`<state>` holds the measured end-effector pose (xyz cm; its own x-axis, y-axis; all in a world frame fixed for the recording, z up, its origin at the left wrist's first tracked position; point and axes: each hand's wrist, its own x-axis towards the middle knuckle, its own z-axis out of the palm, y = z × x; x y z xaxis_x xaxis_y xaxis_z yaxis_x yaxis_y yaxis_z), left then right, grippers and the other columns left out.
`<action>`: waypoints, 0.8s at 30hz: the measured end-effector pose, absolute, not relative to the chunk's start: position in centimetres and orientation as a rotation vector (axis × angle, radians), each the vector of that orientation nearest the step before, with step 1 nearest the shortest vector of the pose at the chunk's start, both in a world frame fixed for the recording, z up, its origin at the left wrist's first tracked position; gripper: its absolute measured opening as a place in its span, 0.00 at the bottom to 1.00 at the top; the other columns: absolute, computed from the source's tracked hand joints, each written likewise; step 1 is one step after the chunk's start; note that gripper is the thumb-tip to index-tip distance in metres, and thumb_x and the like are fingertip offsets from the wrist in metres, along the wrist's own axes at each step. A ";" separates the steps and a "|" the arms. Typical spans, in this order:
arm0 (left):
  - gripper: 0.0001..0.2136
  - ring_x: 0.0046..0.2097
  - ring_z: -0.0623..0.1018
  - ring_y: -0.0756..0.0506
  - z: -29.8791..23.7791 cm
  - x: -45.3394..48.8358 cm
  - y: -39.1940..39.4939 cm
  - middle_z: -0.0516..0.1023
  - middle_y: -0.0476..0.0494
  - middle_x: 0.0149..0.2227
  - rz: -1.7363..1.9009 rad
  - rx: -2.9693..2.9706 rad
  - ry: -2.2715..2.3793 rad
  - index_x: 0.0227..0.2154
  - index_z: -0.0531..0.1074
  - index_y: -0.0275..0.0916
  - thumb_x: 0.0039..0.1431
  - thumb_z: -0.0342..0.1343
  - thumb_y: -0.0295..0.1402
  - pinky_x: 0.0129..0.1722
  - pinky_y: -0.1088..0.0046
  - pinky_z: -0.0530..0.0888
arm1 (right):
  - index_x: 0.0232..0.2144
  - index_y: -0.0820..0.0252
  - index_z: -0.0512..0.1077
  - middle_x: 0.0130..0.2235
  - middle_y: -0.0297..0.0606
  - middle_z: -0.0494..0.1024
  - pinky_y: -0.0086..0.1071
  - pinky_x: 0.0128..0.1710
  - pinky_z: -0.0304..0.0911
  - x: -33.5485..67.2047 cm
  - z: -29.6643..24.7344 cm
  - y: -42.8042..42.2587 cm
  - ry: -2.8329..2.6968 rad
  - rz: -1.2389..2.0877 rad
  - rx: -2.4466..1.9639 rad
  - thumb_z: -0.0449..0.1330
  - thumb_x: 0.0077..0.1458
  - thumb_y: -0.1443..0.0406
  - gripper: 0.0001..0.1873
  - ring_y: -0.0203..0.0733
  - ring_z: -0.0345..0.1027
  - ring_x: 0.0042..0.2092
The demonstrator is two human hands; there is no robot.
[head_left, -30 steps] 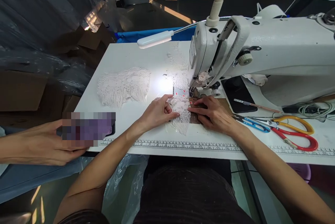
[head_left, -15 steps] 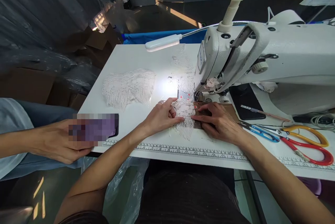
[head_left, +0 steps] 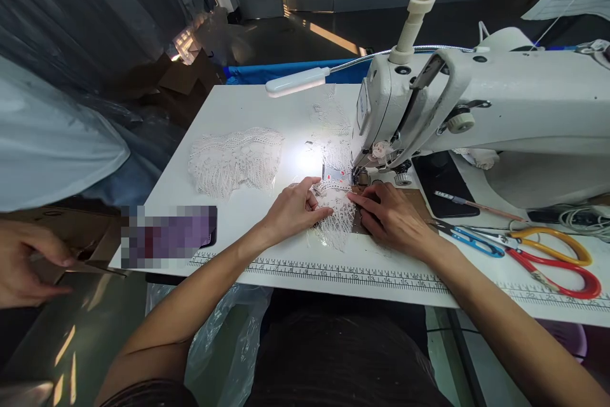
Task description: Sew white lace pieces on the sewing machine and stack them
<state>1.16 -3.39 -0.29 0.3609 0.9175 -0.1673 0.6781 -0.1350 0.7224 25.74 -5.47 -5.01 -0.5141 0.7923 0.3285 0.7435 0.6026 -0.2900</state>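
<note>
A white lace piece with fringe (head_left: 337, 220) lies under the sewing machine's needle area. My left hand (head_left: 293, 210) holds its left side, index finger and thumb on the lace and the other fingers curled between them. From the right, my right hand (head_left: 393, 213) holds the lace's edge with its index fingertip, while its bent fingers rest over a brown plate (head_left: 417, 202). The presser foot (head_left: 357, 175) stands just beyond my fingers. Another strip of lace (head_left: 331, 118) stretches behind, toward the table's far edge.
A separate lace piece (head_left: 236, 159) lies left. Blue-handled snips (head_left: 481, 243), red-and-yellow-handled scissors (head_left: 567, 267) and a black phone (head_left: 445, 185) lie right. The sewing machine (head_left: 524, 89) and lamp (head_left: 298, 82) overhang the table. A blurred-out phone (head_left: 176, 235) and another person's hand (head_left: 28, 264) are left.
The other person's hand has left the phone and moved left, off the table, and their light garment now fills more of the left side. My hands have barely moved on the lace.
</note>
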 end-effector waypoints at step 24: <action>0.30 0.27 0.73 0.50 -0.5 1.1 -3.5 0.74 0.53 0.27 0.427 1.865 1.412 0.60 0.63 0.37 0.57 0.62 0.40 0.29 0.72 0.69 | 0.52 0.60 0.76 0.41 0.45 0.76 0.41 0.41 0.71 27.6 -4.4 -4.8 -2.140 0.410 -1.292 0.50 0.63 0.66 0.20 0.45 0.72 0.40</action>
